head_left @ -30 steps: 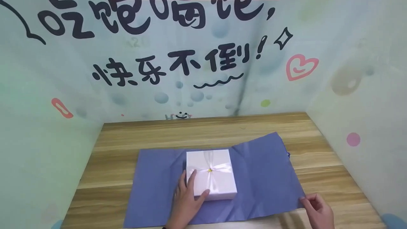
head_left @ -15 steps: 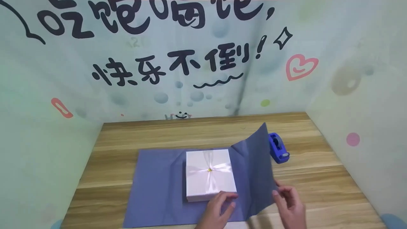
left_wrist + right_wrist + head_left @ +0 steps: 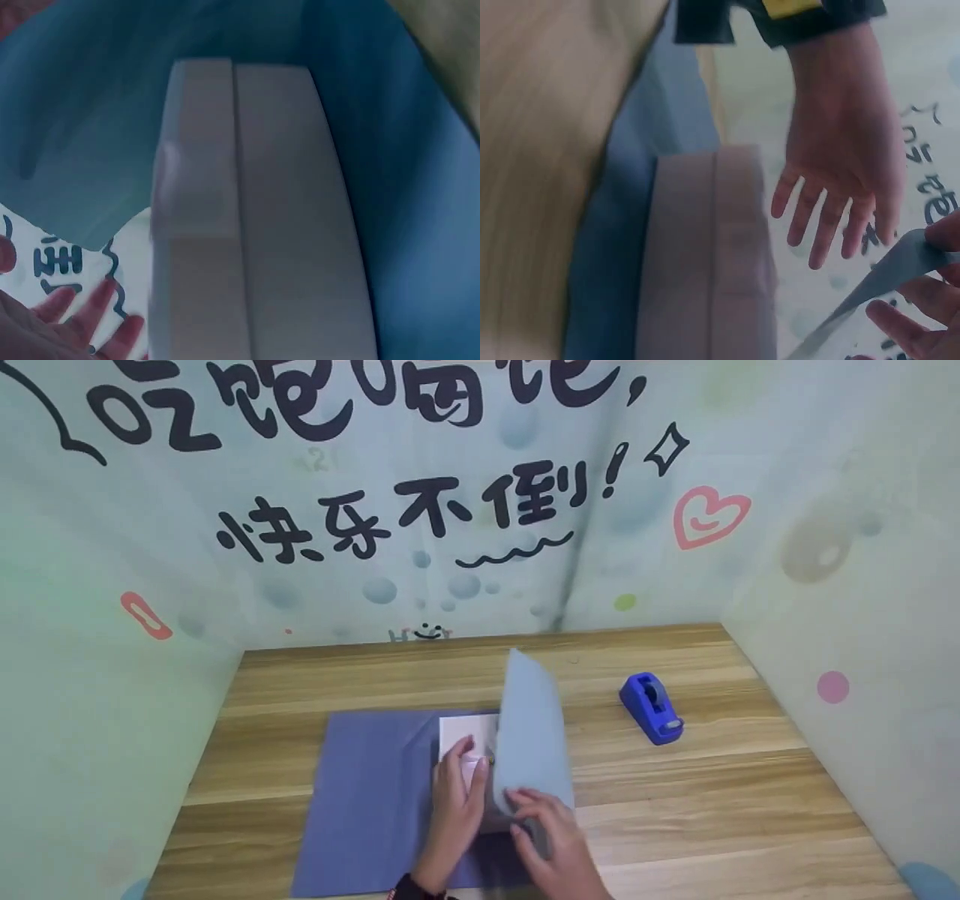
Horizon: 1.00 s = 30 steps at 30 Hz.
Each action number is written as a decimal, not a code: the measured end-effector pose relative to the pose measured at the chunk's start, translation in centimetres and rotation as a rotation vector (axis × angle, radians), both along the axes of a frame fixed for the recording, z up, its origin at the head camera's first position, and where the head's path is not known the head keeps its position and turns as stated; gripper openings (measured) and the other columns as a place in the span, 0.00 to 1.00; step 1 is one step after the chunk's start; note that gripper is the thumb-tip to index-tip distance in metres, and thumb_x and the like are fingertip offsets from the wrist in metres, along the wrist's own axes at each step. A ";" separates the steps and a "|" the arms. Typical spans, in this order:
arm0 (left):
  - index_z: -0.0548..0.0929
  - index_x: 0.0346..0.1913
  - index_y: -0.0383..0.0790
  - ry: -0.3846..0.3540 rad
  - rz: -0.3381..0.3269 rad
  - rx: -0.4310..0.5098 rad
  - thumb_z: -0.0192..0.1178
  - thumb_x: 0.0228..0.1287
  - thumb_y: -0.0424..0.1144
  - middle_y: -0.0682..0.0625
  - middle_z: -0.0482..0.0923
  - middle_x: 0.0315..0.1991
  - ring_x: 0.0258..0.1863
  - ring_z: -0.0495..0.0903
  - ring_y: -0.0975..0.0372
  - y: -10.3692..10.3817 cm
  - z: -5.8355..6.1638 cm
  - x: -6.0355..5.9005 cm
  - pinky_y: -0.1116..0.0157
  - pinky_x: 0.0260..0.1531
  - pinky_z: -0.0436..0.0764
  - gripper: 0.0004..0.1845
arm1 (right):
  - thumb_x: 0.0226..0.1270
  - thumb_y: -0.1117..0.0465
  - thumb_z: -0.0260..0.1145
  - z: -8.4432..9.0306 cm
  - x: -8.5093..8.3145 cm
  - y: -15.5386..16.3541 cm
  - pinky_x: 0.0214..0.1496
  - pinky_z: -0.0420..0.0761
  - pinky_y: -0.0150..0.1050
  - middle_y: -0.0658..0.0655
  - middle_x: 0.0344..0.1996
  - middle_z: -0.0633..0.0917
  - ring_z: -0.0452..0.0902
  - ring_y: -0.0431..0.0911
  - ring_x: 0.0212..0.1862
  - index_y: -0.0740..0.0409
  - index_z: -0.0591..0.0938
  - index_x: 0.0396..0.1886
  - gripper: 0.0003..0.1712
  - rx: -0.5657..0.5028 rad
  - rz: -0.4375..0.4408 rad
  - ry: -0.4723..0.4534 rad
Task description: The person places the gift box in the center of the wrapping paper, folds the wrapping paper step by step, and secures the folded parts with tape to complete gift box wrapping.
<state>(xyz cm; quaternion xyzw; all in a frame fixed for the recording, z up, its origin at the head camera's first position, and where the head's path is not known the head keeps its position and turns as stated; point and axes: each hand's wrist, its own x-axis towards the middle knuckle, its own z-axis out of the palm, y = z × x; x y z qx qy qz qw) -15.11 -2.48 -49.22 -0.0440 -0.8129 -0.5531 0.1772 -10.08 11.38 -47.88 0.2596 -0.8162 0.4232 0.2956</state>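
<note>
The box [image 3: 465,735] sits on the paper [image 3: 375,787] on the table [image 3: 712,795]. The left hand [image 3: 457,810] rests on the box, fingers spread and straight. The right hand [image 3: 551,840] seems to pinch the paper's raised flap beside the box; a tape dispenser [image 3: 651,708] stands well right of the box.

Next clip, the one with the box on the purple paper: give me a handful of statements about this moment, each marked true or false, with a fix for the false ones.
1. The right hand pinches the lifted flap of the wrapping paper. True.
2. The left hand lies with straight fingers over the white box. True.
3. The tape dispenser sits on the paper. False: it stands on the bare wooden table, to the right of the paper.
4. The tape dispenser is red. False: it is blue.
5. The flap lies flat to the box's right. False: it stands raised over the box.
</note>
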 end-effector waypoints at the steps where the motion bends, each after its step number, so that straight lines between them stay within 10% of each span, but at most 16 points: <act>1: 0.64 0.60 0.35 -0.015 0.027 -0.038 0.50 0.66 0.41 0.41 0.69 0.55 0.56 0.67 0.50 -0.3 -0.2 -0.2 0.51 0.55 0.65 0.22 | 0.46 0.72 0.68 -0.2 0.0 -0.4 0.54 0.72 0.38 0.53 0.45 0.83 0.75 0.49 0.50 0.52 0.76 0.33 0.16 0.038 -0.005 -0.004; 6: 0.56 0.65 0.35 -0.140 0.043 -0.129 0.56 0.59 0.49 0.35 0.55 0.63 0.62 0.56 0.43 -1.6 -1.6 -1.2 0.43 0.57 0.58 0.36 | 0.46 0.69 0.68 -1.3 -0.1 -2.1 0.47 0.74 0.49 0.51 0.44 0.84 0.76 0.48 0.47 0.51 0.77 0.31 0.13 0.192 0.030 -0.010; 15: 0.48 0.67 0.27 -0.341 -0.036 0.091 0.62 0.55 0.46 0.28 0.50 0.65 0.65 0.53 0.39 -3.3 -4.2 -1.9 0.42 0.61 0.56 0.46 | 0.62 0.55 0.61 -1.4 -0.6 -1.5 0.50 0.66 0.67 0.50 0.46 0.83 0.75 0.47 0.52 0.50 0.78 0.36 0.06 0.297 0.246 -0.226; 25: 0.44 0.68 0.28 -0.349 -0.147 0.268 0.53 0.63 0.40 0.30 0.43 0.68 0.68 0.44 0.40 -3.8 -4.6 -1.8 0.42 0.64 0.48 0.39 | 0.64 0.48 0.56 -0.9 -3.0 3.4 0.66 0.59 0.56 0.59 0.64 0.67 0.57 0.57 0.67 0.54 0.74 0.56 0.24 0.332 0.066 -0.590; 30: 0.44 0.69 0.28 -0.334 -0.179 0.309 0.49 0.65 0.38 0.29 0.44 0.68 0.67 0.48 0.40 -4.0 -4.7 -2.0 0.43 0.64 0.50 0.36 | 0.64 0.49 0.56 -1.4 -3.7 3.2 0.66 0.54 0.60 0.61 0.67 0.62 0.53 0.58 0.69 0.56 0.69 0.61 0.28 0.483 0.080 -0.535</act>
